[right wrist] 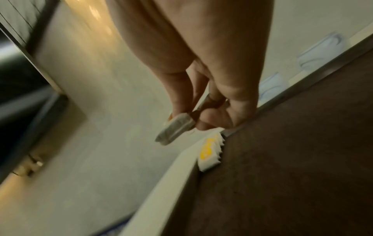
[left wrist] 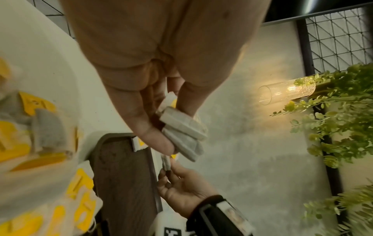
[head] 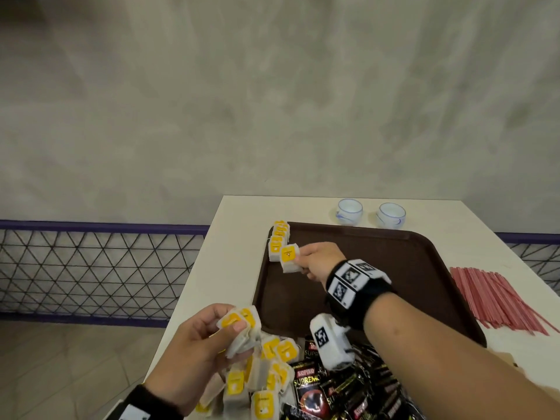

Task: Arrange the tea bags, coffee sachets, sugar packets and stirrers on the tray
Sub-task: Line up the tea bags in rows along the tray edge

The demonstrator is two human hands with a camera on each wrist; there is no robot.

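Observation:
A dark brown tray (head: 394,268) lies on the white table. A row of yellow-tagged tea bags (head: 278,239) runs along the tray's far left edge. My right hand (head: 315,260) pinches one tea bag (head: 289,257) just above the near end of that row; the right wrist view shows the same tea bag (right wrist: 175,127) between thumb and fingers. My left hand (head: 209,338) grips a small stack of tea bags (head: 242,325) above the loose pile of tea bags (head: 260,380); the left wrist view shows that stack (left wrist: 181,132).
Black coffee sachets (head: 342,389) lie heaped at the tray's near edge. Red stirrers (head: 497,298) lie fanned on the table right of the tray. Two white cups (head: 350,212) stand behind it. A mesh railing (head: 91,268) runs beyond the table's left edge.

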